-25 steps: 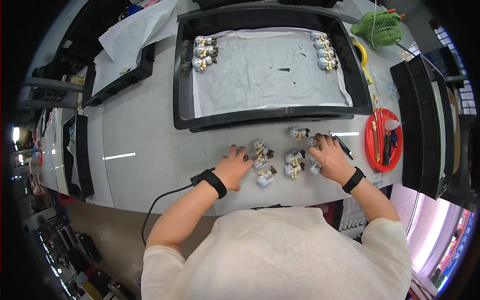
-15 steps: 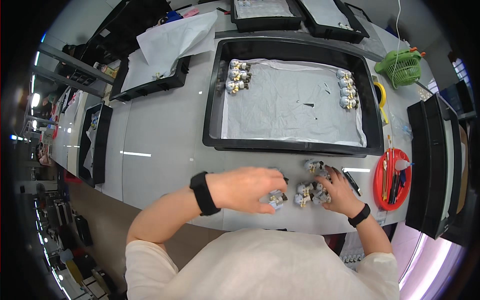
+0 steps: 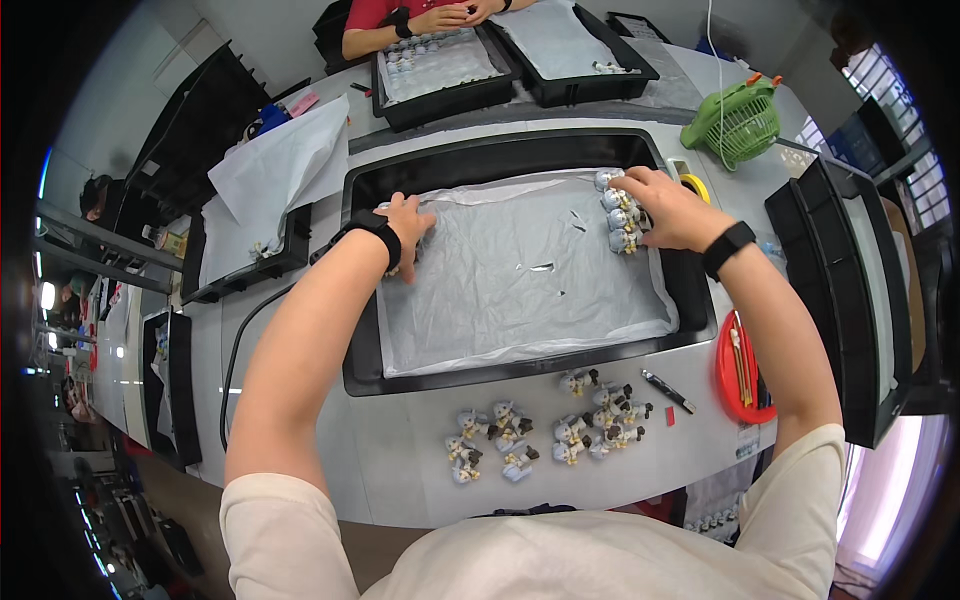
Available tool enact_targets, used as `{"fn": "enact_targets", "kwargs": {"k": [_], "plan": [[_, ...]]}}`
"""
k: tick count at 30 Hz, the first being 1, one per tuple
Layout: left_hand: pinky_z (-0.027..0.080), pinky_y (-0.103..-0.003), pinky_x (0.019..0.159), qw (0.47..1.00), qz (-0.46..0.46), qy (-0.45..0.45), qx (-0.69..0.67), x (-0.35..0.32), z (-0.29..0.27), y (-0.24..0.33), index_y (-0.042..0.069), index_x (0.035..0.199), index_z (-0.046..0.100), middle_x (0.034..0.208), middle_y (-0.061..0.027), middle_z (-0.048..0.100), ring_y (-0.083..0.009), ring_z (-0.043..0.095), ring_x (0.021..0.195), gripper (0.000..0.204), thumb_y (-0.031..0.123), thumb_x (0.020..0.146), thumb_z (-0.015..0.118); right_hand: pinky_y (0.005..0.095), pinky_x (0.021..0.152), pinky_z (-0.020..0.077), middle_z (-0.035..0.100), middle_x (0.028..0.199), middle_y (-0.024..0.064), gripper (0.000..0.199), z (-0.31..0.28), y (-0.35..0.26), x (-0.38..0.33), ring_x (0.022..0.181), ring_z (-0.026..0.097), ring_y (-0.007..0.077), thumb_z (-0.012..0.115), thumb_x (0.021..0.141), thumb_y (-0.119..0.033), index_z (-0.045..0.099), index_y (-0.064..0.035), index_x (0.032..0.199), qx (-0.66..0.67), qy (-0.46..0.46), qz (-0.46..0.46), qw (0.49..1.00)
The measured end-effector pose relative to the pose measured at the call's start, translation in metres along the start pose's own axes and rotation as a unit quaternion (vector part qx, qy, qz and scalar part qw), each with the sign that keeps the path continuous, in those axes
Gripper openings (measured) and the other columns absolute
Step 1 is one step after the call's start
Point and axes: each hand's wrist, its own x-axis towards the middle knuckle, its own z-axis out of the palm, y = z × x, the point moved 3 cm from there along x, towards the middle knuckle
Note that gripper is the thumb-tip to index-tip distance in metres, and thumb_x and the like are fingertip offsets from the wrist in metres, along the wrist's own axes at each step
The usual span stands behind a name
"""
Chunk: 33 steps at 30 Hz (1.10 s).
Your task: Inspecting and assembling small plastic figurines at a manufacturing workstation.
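Observation:
Both my hands reach into a large black tray [image 3: 530, 372] lined with thin white sheeting [image 3: 520, 310]. At its right side my right hand [image 3: 672, 208] is closed about a short column of small grey-and-white figurines [image 3: 624, 220], thumb at the near end and fingers at the far end. My left hand [image 3: 402, 235] curves over the figurines [image 3: 425, 238] along the left side, which it mostly hides. On the table in front of the tray lie more such figurines, with yellow and dark brown parts: a left cluster [image 3: 495, 440] and a right cluster [image 3: 600, 420].
Right of the clusters lie a black pen-like tool [image 3: 668, 391] and a red dish [image 3: 728, 375] of brushes. A green basket-like fan [image 3: 735, 120] and yellow tape [image 3: 694, 185] stand farther back. Across the table, a person's hands [image 3: 455, 15] work above another tray [image 3: 440, 75].
Both hands have left the figurines on the table and moved forward into the tray, onto its side columns. The view has shifted, bringing in the other person's arms.

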Motion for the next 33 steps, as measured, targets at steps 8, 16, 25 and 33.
{"fn": "enact_targets", "kwargs": {"k": [8, 16, 25, 33], "plan": [[0.047, -0.038, 0.082, 0.995, -0.013, 0.089, -0.046, 0.014, 0.015, -0.005, 0.004, 0.103, 0.046, 0.110, -0.0184, 0.042, -0.0352, 0.041, 0.107, 0.072, 0.001, 0.038, 0.075, 0.0379, 0.094, 0.0380, 0.023, 0.133, 0.0249, 0.106, 0.040, 0.003, 0.052, 0.121, 0.030, 0.0363, 0.083, 0.031, -0.014, 0.034, -0.0206, 0.126, -0.205, -0.246, 0.092, 0.943], [0.047, -0.039, 0.083, 0.996, -0.048, 0.069, -0.025, 0.025, 0.026, -0.008, 0.006, 0.110, 0.046, 0.117, -0.0171, 0.042, -0.0355, 0.042, 0.106, 0.076, 0.003, 0.040, 0.076, 0.0361, 0.093, 0.0393, 0.032, 0.123, 0.0187, 0.102, 0.044, 0.011, 0.052, 0.120, 0.031, 0.0336, 0.083, 0.033, -0.017, 0.037, -0.0214, 0.124, -0.174, -0.203, 0.091, 0.959], [0.048, -0.037, 0.080, 0.994, -0.036, 0.081, -0.069, 0.011, 0.008, -0.005, 0.004, 0.102, 0.048, 0.109, -0.0129, 0.044, -0.0321, 0.042, 0.104, 0.063, 0.001, 0.044, 0.073, 0.0366, 0.093, 0.0388, 0.031, 0.124, 0.0184, 0.101, 0.045, 0.007, 0.054, 0.119, 0.032, 0.0332, 0.083, 0.035, -0.021, 0.036, -0.0206, 0.124, -0.152, -0.247, 0.100, 0.952], [0.040, -0.035, 0.083, 0.879, 0.166, 0.367, -0.256, -0.105, -0.069, 0.038, 0.003, 0.090, 0.042, 0.103, -0.0137, 0.042, -0.0331, 0.041, 0.099, 0.049, -0.008, 0.046, 0.062, 0.0375, 0.089, 0.0405, 0.037, 0.117, 0.0186, 0.097, 0.047, 0.009, 0.046, 0.112, 0.038, 0.0327, 0.082, 0.036, -0.022, 0.037, -0.0188, 0.122, -0.185, -0.202, 0.085, 0.958]]}}
